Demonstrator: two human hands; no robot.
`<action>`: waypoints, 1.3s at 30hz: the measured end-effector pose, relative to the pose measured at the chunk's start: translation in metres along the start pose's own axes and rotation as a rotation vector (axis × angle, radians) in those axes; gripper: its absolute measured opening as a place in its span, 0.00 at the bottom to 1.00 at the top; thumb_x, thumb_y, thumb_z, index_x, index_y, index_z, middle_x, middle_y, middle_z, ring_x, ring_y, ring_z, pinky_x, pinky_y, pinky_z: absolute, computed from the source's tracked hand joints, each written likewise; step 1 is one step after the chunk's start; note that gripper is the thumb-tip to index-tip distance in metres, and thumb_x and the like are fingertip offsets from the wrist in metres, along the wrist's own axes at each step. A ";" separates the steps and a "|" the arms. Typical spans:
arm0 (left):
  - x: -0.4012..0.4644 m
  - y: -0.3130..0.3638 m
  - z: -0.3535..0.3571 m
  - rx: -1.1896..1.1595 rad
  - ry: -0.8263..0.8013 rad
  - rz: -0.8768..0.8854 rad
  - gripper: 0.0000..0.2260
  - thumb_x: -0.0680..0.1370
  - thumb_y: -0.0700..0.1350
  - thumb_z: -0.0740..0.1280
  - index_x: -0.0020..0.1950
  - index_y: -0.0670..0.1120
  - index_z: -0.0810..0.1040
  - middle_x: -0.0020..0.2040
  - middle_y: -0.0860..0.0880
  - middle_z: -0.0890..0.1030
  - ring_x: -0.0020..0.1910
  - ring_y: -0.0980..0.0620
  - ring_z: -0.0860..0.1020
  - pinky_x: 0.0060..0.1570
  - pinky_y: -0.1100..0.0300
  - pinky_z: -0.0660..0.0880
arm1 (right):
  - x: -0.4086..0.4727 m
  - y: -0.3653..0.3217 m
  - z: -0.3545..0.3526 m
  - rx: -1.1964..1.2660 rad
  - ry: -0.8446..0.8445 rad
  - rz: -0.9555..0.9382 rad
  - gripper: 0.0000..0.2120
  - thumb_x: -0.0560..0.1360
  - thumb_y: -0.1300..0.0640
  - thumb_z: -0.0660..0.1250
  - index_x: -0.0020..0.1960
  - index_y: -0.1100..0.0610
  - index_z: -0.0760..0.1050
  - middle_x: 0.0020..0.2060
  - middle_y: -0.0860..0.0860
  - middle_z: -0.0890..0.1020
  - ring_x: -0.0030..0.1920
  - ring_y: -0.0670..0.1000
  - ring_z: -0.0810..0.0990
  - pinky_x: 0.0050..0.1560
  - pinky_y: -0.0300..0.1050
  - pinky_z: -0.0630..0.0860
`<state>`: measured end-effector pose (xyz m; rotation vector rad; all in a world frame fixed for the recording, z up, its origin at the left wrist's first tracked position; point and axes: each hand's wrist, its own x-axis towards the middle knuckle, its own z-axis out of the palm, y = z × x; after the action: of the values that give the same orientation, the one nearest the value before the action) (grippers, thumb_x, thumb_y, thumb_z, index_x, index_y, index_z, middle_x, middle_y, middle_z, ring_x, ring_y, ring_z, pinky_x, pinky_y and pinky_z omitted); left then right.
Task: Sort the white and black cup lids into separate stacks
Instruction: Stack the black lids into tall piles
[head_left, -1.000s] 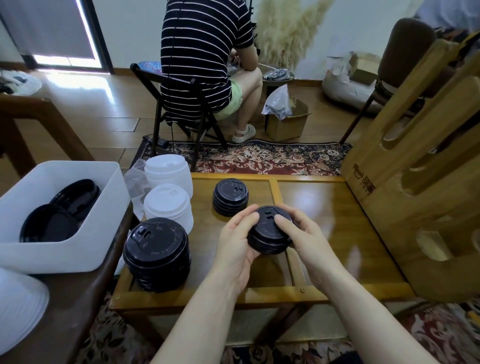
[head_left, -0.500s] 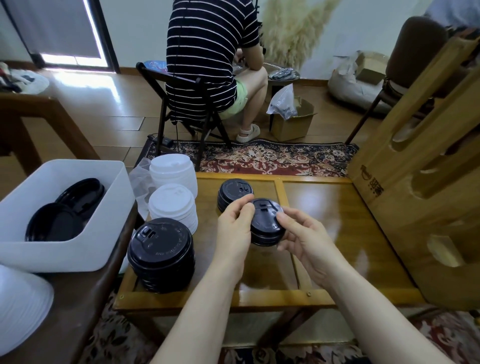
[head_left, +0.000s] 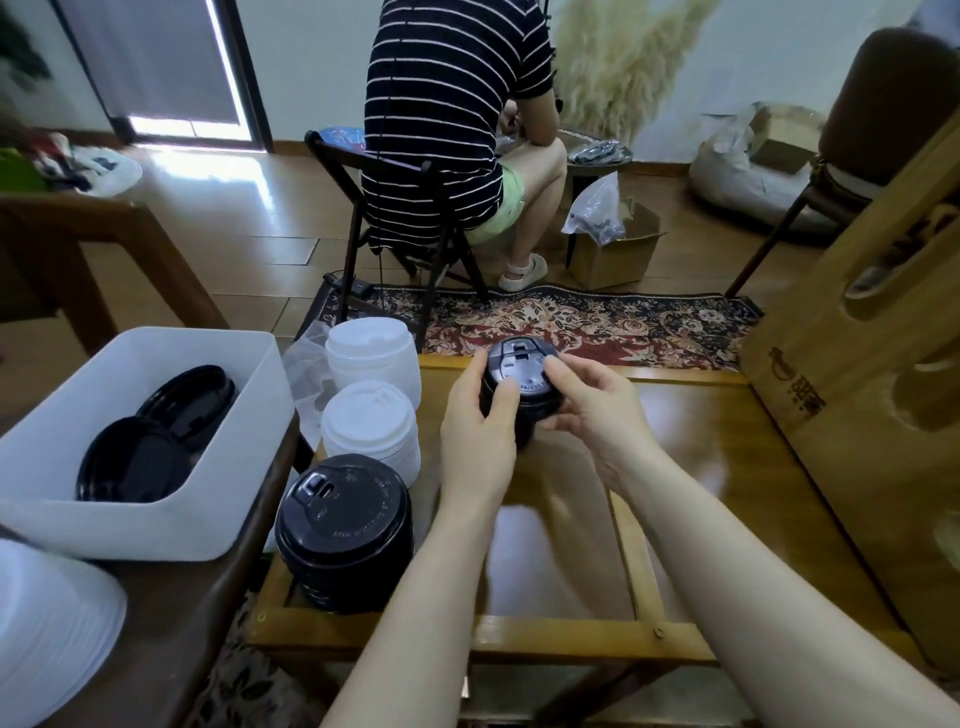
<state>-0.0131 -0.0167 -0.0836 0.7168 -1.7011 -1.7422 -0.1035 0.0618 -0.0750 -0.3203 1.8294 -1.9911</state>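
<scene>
Glossy black plastic lids (head_left: 521, 387) above a polished wooden table (head_left: 691, 447).

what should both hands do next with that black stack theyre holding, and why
Probably lower it straight down and let go. Both the left hand and the right hand grip the small black lid stack at the far edge of the wooden table. Whether it already rests on another stack is hidden by the fingers. The tall black stack stands apart, near left.

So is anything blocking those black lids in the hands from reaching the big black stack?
Nothing visible. Both hands, left and right, hold the small black stack over the table; the way to the big black stack looks open.
</scene>
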 end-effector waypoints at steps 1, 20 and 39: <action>0.005 -0.001 0.000 -0.003 0.002 -0.004 0.26 0.78 0.50 0.62 0.76 0.50 0.68 0.74 0.53 0.72 0.73 0.55 0.69 0.74 0.50 0.65 | 0.008 0.002 0.004 -0.016 0.015 0.005 0.11 0.77 0.58 0.69 0.58 0.59 0.77 0.44 0.53 0.82 0.27 0.45 0.76 0.31 0.40 0.77; 0.036 -0.032 0.001 -0.145 0.092 -0.177 0.20 0.82 0.48 0.63 0.74 0.47 0.71 0.69 0.49 0.76 0.68 0.51 0.74 0.71 0.49 0.69 | 0.040 0.023 0.008 -0.263 0.017 0.004 0.13 0.75 0.50 0.71 0.51 0.60 0.77 0.46 0.52 0.82 0.49 0.51 0.81 0.55 0.52 0.78; 0.029 -0.029 0.004 -0.051 0.021 -0.160 0.23 0.75 0.55 0.67 0.69 0.48 0.76 0.62 0.51 0.80 0.62 0.52 0.77 0.67 0.48 0.73 | 0.025 0.029 0.009 -0.143 -0.003 0.031 0.09 0.80 0.55 0.63 0.58 0.54 0.77 0.52 0.49 0.83 0.51 0.45 0.80 0.47 0.38 0.74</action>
<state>-0.0366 -0.0355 -0.1119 0.8663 -1.6173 -1.8723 -0.1177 0.0406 -0.1056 -0.3352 1.9669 -1.8427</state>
